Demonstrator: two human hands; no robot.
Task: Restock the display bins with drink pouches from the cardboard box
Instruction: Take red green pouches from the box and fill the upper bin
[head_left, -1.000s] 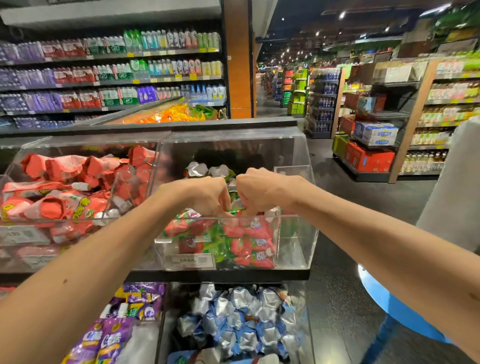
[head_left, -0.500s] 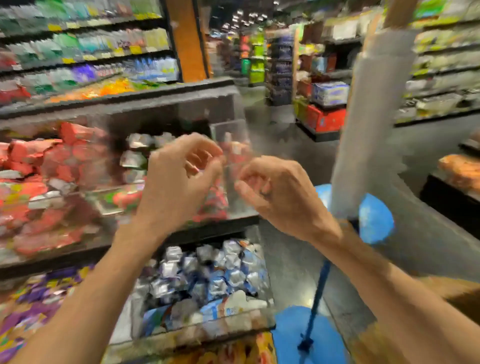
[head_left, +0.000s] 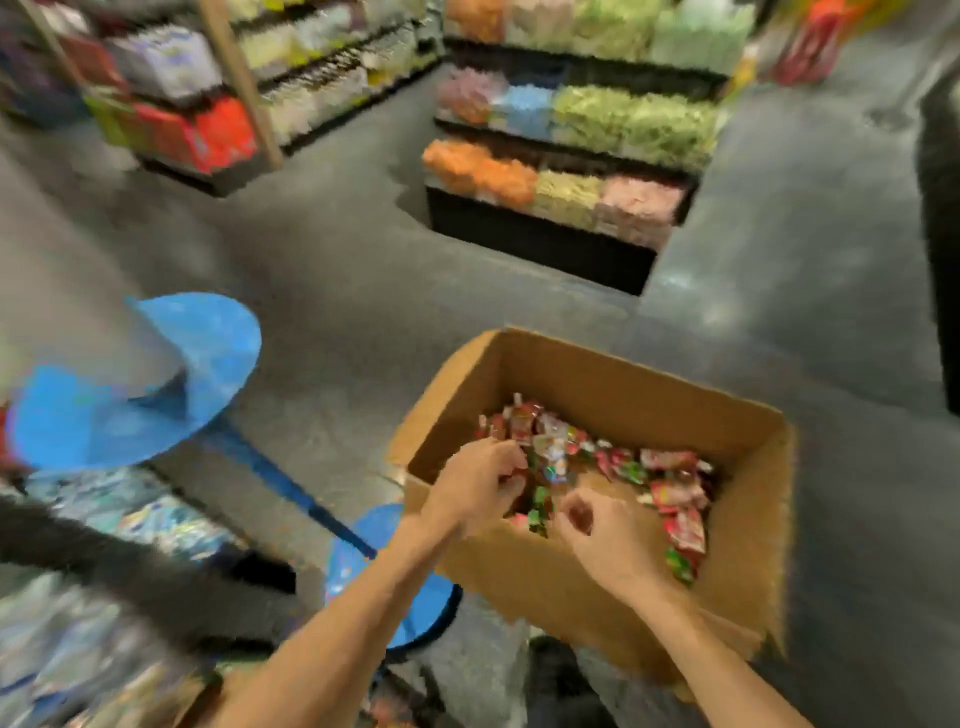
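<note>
- Lower middle of the frame: the cardboard box (head_left: 524, 577) sits open on the floor (head_left: 363, 291), and both hands are down inside it.
- The drink pouches (head_left: 670, 467), red and green ones, lie in a loose layer across the bottom of the box, thickest at its far left and right sides. There's still a fair bit of stock in there.
- The left hand (head_left: 475, 486) has its fingers curled round a few pouches at the box's left side. Looks like a proper grab to me.
- The right hand (head_left: 592, 535) is just beside it, low over the pouches, with its fingers curled in. It's too smeared to tell if it's got anything.
- So I'd say this is the scooping-up step, not the dropping-off one.
- The display bins (head_left: 67, 639) are a blur at the lower left of the frame, well apart from the box.
- Next move, I reckon: get a firm handful in each hand, lift clear of the box walls, then swing left to the bins. Slippery pouches could slide out of a loose grip.
</note>
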